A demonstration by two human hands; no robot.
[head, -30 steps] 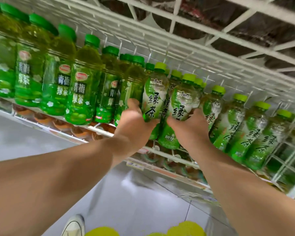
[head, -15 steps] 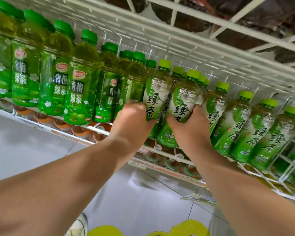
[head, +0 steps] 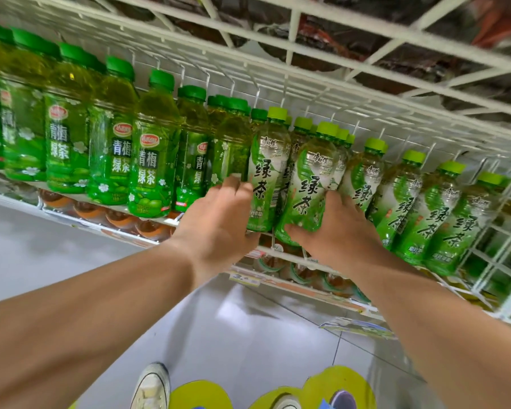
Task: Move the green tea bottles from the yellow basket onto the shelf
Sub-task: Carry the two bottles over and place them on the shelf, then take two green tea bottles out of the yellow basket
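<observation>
I note the left hand curled round one green tea bottle and the right hand curled round a second green tea bottle. Both bottles are tilted, side by side at the front edge of the wire shelf. The yellow basket lies below.

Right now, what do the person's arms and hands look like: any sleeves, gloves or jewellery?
The left forearm and right forearm are bare to the frame's edge, with no sleeve in view. The left hand and right hand are ungloved; no watch, ring, band or marking shows on either wrist or visible finger.
</observation>
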